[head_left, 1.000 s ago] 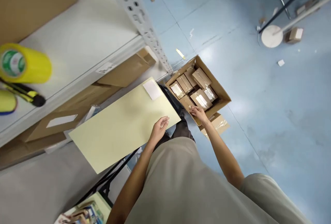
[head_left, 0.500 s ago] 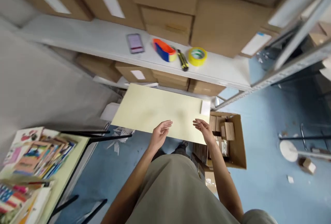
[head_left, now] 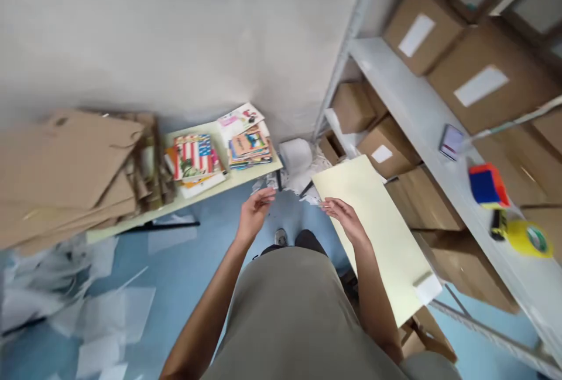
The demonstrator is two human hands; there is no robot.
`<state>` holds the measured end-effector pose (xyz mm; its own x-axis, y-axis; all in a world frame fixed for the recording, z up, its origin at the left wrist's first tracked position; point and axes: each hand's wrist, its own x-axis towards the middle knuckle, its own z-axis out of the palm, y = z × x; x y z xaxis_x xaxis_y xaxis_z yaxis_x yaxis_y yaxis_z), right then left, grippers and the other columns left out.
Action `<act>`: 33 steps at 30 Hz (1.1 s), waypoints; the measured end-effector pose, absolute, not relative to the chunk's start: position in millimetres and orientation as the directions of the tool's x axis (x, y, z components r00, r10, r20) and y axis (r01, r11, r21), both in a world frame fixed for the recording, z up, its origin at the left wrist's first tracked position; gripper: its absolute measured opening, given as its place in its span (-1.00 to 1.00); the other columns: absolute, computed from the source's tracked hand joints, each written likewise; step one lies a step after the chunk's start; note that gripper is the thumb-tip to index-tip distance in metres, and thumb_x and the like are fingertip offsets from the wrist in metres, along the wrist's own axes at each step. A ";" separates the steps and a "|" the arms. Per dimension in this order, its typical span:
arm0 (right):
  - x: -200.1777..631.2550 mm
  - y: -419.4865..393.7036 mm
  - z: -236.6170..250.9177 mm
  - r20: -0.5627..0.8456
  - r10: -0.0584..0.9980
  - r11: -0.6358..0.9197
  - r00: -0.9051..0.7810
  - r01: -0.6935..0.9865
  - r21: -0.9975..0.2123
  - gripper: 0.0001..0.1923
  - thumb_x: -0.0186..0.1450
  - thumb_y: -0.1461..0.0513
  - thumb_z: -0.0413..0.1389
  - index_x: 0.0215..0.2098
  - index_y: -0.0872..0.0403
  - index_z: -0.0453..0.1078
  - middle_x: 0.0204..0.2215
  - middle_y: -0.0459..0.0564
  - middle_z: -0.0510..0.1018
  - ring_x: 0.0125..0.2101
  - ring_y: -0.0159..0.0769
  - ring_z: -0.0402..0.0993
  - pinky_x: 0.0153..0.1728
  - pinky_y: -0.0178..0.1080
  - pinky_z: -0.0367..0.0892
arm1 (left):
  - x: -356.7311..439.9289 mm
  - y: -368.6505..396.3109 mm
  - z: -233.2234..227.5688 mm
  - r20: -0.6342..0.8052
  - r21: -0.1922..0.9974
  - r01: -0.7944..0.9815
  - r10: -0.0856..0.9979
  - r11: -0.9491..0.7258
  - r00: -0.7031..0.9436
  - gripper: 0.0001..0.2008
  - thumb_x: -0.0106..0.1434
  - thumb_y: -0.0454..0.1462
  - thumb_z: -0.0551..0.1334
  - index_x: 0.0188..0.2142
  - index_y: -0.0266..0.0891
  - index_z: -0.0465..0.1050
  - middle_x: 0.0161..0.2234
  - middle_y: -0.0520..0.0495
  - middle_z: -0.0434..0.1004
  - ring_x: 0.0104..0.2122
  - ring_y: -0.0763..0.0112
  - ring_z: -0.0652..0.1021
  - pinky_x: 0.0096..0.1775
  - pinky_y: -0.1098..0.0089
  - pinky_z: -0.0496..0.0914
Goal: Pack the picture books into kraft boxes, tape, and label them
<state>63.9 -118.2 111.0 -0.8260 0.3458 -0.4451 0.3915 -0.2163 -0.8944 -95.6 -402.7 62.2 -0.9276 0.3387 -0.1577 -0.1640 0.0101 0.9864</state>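
My left hand [head_left: 257, 211] hovers over the blue floor, nothing in it, its fingers slightly curled and apart. My right hand [head_left: 345, 216] is held above the left edge of a pale yellow tabletop [head_left: 373, 210], also bare, with fingers loosely extended. A small white block [head_left: 427, 288] lies at the tabletop's near corner. Ahead of my left hand, on a long table [head_left: 175, 216] by the wall, lie a stack of books [head_left: 249, 149] and a second pile topped by a book with a flag pattern [head_left: 195, 157].
Flattened cardboard [head_left: 65, 157] covers the long table's left end. Paper sheets [head_left: 105, 321] litter the floor. On the right, a metal shelf [head_left: 408, 99] holds cardboard boxes, a phone [head_left: 451, 141], yellow tape [head_left: 529, 238] and a cutter [head_left: 498, 225]. A white roll [head_left: 296, 154] stands in the corner.
My view has turned left, so the shelf and yellow tabletop now appear on the right and the book table ahead. Both hands stay raised and empty.
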 end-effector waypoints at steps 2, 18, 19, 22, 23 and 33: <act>24.6 -129.2 112.4 -0.462 0.233 -0.158 -0.856 0.436 -0.886 -0.33 0.30 -0.33 0.44 0.09 -0.06 0.69 0.14 0.15 0.80 0.16 0.07 0.75 0.35 0.12 0.52 | -99.9 -431.9 56.2 -0.201 0.977 -0.212 0.228 -0.022 -0.953 -0.48 0.14 -0.21 0.39 0.12 -0.17 0.66 0.12 -0.27 0.79 0.03 0.03 0.77 0.12 0.01 0.66; -239.5 -192.6 71.1 -0.476 -0.223 0.058 -0.851 0.476 -0.878 -0.33 0.27 -0.34 0.45 0.04 -0.06 0.73 0.06 0.14 0.82 0.08 0.11 0.76 0.23 0.13 0.57 | -187.8 -504.9 41.6 -0.343 0.939 -0.343 -0.196 -0.036 -0.919 -0.45 0.22 -0.01 0.49 0.13 -0.20 0.68 0.14 -0.31 0.79 0.11 -0.03 0.76 0.24 -0.04 0.61; -254.5 -191.0 66.7 -0.465 -0.231 0.077 -0.854 0.461 -0.884 -0.35 0.27 -0.33 0.44 0.03 -0.05 0.72 0.05 0.14 0.82 0.06 0.11 0.75 0.21 0.13 0.58 | -201.4 -501.2 38.9 -0.344 0.938 -0.347 -0.199 -0.021 -0.918 -0.46 0.23 0.00 0.49 0.13 -0.20 0.69 0.14 -0.31 0.79 0.09 -0.03 0.76 0.22 -0.03 0.61; -295.5 -179.0 47.6 -0.420 -0.196 0.186 -0.886 0.387 -0.903 -0.42 0.31 -0.28 0.39 0.00 -0.05 0.70 0.02 0.12 0.83 0.06 0.11 0.73 0.23 0.12 0.55 | -241.7 -484.8 25.3 -0.359 0.926 -0.374 -0.201 0.044 -0.911 -0.51 0.24 -0.01 0.49 0.09 -0.18 0.70 0.15 -0.29 0.79 0.05 0.01 0.76 0.16 0.02 0.64; -307.2 -173.2 39.8 -0.409 -0.162 0.249 -0.898 0.364 -0.898 -0.47 0.32 -0.24 0.37 -0.02 -0.05 0.70 0.01 0.12 0.83 0.06 0.12 0.72 0.24 0.12 0.54 | -253.9 -477.7 19.2 -0.374 0.917 -0.394 -0.202 0.069 -0.905 -0.52 0.25 -0.03 0.49 0.09 -0.18 0.70 0.17 -0.30 0.77 0.05 0.00 0.76 0.16 0.01 0.65; -359.7 -144.4 -16.0 -0.532 -0.103 0.633 -0.841 0.357 -0.687 -0.81 0.41 0.11 0.26 -0.06 -0.05 0.66 -0.05 0.12 0.82 -0.05 0.05 0.76 0.15 0.03 0.54 | -305.8 -410.8 -33.9 -0.378 0.858 -0.410 -0.161 0.310 -0.912 -0.44 0.31 -0.20 0.48 0.28 -0.21 0.59 0.37 -0.43 0.58 0.44 -0.28 0.50 0.50 -0.24 0.34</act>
